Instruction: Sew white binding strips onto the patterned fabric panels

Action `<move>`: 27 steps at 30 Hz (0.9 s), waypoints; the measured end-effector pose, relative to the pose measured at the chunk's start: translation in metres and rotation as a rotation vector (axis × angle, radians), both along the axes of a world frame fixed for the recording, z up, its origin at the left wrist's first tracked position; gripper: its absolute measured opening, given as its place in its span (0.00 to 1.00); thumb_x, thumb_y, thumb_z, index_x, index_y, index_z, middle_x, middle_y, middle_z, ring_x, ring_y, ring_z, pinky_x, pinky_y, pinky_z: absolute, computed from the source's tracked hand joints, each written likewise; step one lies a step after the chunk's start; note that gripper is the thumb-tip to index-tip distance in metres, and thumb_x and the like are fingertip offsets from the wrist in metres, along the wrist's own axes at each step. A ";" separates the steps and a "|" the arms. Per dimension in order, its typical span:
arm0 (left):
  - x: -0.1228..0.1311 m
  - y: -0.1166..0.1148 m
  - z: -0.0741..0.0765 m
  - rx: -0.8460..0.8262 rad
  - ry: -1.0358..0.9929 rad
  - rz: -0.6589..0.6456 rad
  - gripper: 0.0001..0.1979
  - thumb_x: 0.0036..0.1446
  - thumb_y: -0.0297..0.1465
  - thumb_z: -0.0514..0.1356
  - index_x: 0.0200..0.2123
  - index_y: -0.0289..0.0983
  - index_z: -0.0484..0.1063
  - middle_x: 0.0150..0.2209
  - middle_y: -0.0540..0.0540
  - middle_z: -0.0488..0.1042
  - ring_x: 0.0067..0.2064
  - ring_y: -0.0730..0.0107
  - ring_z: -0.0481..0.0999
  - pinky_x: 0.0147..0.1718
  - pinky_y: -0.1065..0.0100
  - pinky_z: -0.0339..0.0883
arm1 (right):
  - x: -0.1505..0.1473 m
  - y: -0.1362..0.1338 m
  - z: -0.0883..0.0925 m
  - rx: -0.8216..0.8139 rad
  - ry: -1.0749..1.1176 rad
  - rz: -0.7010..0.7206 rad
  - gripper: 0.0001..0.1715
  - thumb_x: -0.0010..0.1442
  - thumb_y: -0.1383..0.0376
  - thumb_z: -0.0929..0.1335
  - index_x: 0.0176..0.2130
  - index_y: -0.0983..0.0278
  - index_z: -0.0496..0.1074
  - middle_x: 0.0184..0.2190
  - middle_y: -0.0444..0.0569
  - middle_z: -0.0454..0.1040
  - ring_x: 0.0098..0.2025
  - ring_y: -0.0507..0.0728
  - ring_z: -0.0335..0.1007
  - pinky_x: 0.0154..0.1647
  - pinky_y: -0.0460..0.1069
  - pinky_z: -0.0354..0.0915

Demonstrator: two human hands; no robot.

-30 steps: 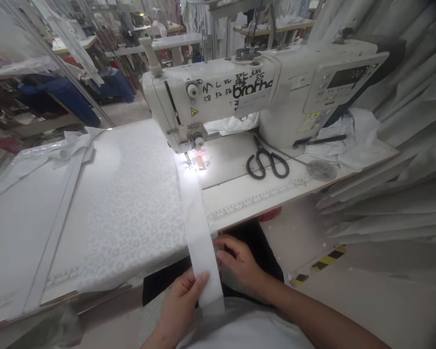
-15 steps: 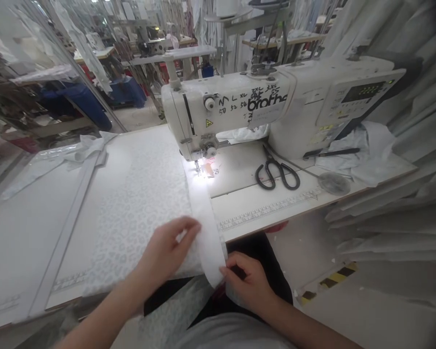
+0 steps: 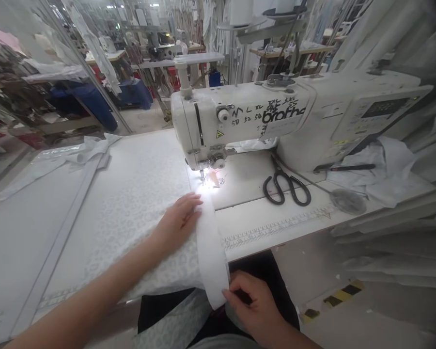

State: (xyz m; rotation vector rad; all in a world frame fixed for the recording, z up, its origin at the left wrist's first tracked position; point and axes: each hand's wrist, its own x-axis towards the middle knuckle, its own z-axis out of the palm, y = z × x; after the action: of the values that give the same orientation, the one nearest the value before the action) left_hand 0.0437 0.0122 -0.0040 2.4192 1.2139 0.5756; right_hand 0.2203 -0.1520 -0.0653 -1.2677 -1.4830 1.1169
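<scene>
A white patterned fabric (image 3: pixel 138 203) lies flat on the sewing table, its right edge running to the needle of a white sewing machine (image 3: pixel 261 121). A plain white strip (image 3: pixel 210 242) lies along that edge and hangs over the table's front. My left hand (image 3: pixel 178 220) rests flat on the fabric beside the strip, fingers stretched toward the lit needle area. My right hand (image 3: pixel 252 305) is below the table edge, fingers closed on the strip's hanging end.
Black scissors (image 3: pixel 287 186) lie on the table (image 3: pixel 276 228) right of the needle, with a round metal piece (image 3: pixel 347 199) and crumpled white cloth (image 3: pixel 381 165) further right. A long white band (image 3: pixel 69 203) lies at the left. White fabric hangs at the right.
My left hand has gone up from the hanging strip onto the table and slid forward toward the needle. My right hand has stayed on the strip's end.
</scene>
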 end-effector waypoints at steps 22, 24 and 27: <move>-0.004 -0.019 0.007 0.012 0.255 -0.170 0.20 0.62 0.37 0.48 0.57 0.42 0.60 0.60 0.43 0.58 0.61 0.52 0.55 0.55 0.45 0.55 | 0.021 0.038 0.039 0.831 -0.406 0.297 0.11 0.64 0.72 0.58 0.38 0.65 0.68 0.20 0.46 0.72 0.22 0.52 0.66 0.24 0.46 0.65; -0.005 -0.018 0.007 -0.002 0.263 -0.178 0.20 0.63 0.37 0.48 0.57 0.42 0.59 0.60 0.43 0.58 0.61 0.52 0.55 0.55 0.44 0.54 | 0.021 0.038 0.038 0.797 -0.372 0.337 0.11 0.64 0.71 0.59 0.42 0.65 0.68 0.22 0.47 0.74 0.23 0.52 0.69 0.24 0.45 0.67; -0.006 -0.016 0.006 0.005 0.251 -0.194 0.20 0.62 0.37 0.48 0.56 0.42 0.60 0.60 0.43 0.59 0.61 0.53 0.55 0.55 0.45 0.53 | 0.026 0.041 0.048 0.711 -0.370 0.495 0.16 0.62 0.73 0.61 0.50 0.66 0.65 0.30 0.51 0.78 0.31 0.54 0.74 0.35 0.47 0.72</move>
State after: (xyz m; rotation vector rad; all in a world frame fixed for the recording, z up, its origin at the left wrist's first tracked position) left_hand 0.0379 -0.0039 0.0022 2.6348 1.0516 0.2235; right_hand 0.2459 -0.1106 -0.0173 -0.6310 -2.2890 0.5392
